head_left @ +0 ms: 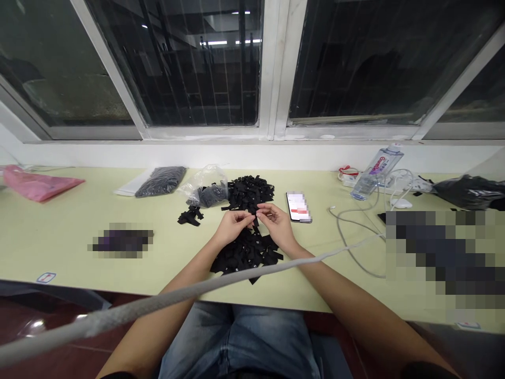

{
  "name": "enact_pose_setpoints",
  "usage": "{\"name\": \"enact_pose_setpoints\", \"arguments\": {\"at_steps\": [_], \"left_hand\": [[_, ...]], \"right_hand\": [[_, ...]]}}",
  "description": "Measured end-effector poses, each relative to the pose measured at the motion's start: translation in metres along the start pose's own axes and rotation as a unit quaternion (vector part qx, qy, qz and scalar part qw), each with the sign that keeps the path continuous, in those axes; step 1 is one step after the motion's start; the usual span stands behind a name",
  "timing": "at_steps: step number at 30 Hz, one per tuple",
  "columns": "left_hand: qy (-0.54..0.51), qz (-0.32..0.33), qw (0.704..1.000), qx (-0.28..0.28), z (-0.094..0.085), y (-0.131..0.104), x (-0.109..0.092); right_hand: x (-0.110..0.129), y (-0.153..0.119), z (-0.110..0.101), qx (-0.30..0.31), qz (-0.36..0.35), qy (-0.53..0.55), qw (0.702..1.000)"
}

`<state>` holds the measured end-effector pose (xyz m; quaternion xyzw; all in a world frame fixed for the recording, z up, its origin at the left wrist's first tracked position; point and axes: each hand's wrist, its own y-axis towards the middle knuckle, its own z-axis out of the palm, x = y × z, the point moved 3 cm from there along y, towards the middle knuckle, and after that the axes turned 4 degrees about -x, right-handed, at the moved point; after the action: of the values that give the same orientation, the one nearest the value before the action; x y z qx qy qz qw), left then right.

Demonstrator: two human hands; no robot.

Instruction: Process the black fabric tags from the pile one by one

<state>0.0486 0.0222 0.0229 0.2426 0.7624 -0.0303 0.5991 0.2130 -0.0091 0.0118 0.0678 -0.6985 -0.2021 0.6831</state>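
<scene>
Head view. The left hand (pixel 232 225) and the right hand (pixel 278 223) are held close together above the table, fingertips nearly meeting. The fingers of both hands are drawn narrow, pinched on a small black fabric piece (pixel 254 217) held between them; the piece is too small for its shape to be told. Directly under the hands a pile of black pieces (pixel 246 252) is spread near the front edge of the table. A second, larger heap of black pieces (pixel 249 192) lies just behind the hands, and a few stray pieces (pixel 190 216) lie to its left.

The work surface is a pale yellow-green table (pixel 71 226) set against a white sill under dark windows (pixel 185 63).

A phone (pixel 299 207) lies just right of the right hand. A clear plastic bag (pixel 203 188) touches the rear heap; a dark packet (pixel 161 181) and a pink bag (pixel 37 184) lie further left. A water bottle (pixel 376 171) and grey cables (pixel 355 231) lie to the right. A thick white cord (pixel 158 302) crosses the foreground, in front of both forearms.
</scene>
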Motion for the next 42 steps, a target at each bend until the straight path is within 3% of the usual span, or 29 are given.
{"name": "enact_pose_setpoints", "arguments": {"at_steps": [5, 11, 17, 20, 23, 26, 30, 35, 38, 42], "left_hand": [[0.054, 0.021, 0.998, -0.019, -0.002, -0.002, -0.002], [0.04, 0.047, 0.995, -0.076, -0.005, -0.001, -0.005], [0.101, 0.08, 0.99, -0.055, -0.004, 0.003, -0.01], [0.111, 0.06, 0.99, -0.057, -0.007, 0.011, -0.006], [0.161, 0.064, 0.981, -0.092, -0.02, 0.03, -0.008], [0.302, 0.095, 0.943, -0.097, -0.031, 0.061, -0.016], [0.487, 0.126, 0.862, -0.067, -0.034, 0.11, -0.028], [0.613, 0.095, 0.782, -0.053, -0.036, 0.15, -0.03], [0.613, 0.128, 0.778, -0.055, -0.031, 0.135, -0.025], [0.483, 0.207, 0.849, -0.054, -0.018, 0.071, -0.016]], "right_hand": [[-0.004, 0.003, -0.002, 0.033, -0.004, -0.043, 0.999], [-0.003, 0.0, 0.0, 0.018, -0.005, -0.044, 0.999], [-0.008, 0.004, 0.001, 0.026, 0.017, -0.011, 0.999], [-0.013, 0.01, -0.005, 0.021, 0.028, -0.022, 0.999], [-0.016, 0.012, -0.01, 0.035, 0.016, -0.118, 0.992], [-0.017, 0.009, -0.01, 0.093, 0.017, -0.242, 0.966], [-0.014, 0.002, -0.004, 0.129, 0.024, -0.35, 0.927], [-0.012, 0.0, -0.002, 0.158, 0.043, -0.374, 0.913], [-0.013, 0.002, -0.004, 0.175, 0.044, -0.361, 0.915], [-0.013, 0.004, -0.007, 0.167, 0.021, -0.346, 0.923]]}}
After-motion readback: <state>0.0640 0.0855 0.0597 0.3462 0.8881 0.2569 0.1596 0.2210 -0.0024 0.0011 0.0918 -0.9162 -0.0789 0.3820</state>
